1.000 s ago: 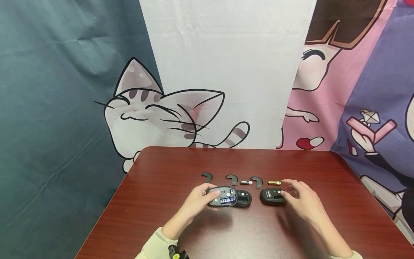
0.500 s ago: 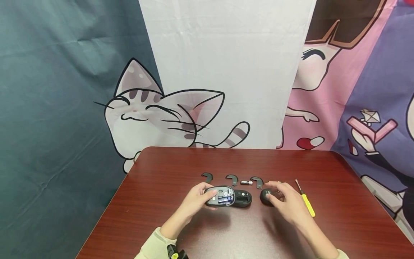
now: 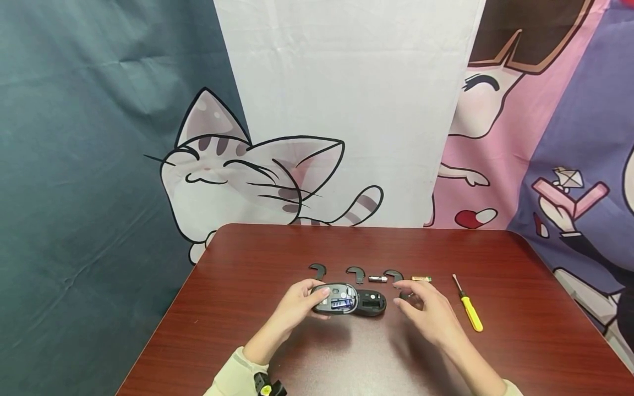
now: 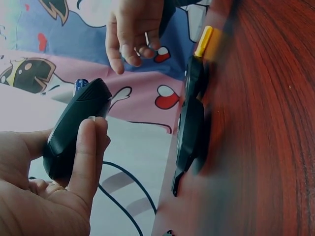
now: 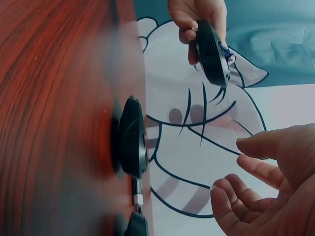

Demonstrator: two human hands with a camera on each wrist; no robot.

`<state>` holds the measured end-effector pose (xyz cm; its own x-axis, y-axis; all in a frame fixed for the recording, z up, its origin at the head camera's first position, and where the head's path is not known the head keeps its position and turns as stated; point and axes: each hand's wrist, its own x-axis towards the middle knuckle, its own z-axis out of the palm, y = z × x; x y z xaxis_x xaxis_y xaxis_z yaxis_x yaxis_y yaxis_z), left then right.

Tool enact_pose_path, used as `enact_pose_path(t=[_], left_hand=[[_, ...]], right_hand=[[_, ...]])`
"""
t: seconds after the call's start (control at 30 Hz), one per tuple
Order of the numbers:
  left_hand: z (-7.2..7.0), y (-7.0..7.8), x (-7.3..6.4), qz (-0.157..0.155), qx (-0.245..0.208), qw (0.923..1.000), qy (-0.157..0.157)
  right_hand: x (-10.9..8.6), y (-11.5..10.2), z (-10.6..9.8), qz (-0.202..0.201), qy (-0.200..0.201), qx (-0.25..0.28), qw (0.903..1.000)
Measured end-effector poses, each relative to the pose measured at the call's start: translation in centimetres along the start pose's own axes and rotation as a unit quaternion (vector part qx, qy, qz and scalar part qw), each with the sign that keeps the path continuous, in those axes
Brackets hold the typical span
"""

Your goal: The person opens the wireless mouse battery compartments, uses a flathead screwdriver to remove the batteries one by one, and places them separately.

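Note:
My left hand (image 3: 297, 302) grips a dark computer mouse (image 3: 334, 291) above the table, its underside facing up. In its compartment sits a blue battery (image 3: 342, 303), which sticks out past the mouse body in the left wrist view. A second mouse (image 3: 372, 311) lies belly-up on the table, partly overlapped by the held one. My right hand (image 3: 433, 314) hovers over a third mouse (image 3: 412, 300), mostly hiding it. Nothing is between the right hand's loosely bent fingers, which appear apart from the held mouse in the right wrist view.
Behind the mice lie dark hook-shaped covers (image 3: 355, 273), a silver battery (image 3: 378, 279) and a gold-coloured battery (image 3: 421, 279). A screwdriver with a yellow handle (image 3: 472, 314) rests at the right. The brown table (image 3: 238, 330) ends at a cartoon-printed curtain (image 3: 346, 110).
My right hand has moved left across the third mouse, revealing the screwdriver; the gold-coloured battery, hidden half a second ago, shows again. My left hand has shifted slightly left with its mouse.

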<state>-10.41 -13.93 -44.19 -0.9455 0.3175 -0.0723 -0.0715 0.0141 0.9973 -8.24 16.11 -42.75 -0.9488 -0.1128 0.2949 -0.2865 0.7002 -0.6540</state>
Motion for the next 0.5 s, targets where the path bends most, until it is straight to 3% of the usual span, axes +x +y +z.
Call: enact_pose_path(t=[0.5], left_hand=[[-0.5, -0.2, 0.1, 0.0, 0.004, 1.0, 0.0]], right_hand=[[-0.1, -1.8, 1.9, -0.014, -0.016, 0.065, 0.9977]])
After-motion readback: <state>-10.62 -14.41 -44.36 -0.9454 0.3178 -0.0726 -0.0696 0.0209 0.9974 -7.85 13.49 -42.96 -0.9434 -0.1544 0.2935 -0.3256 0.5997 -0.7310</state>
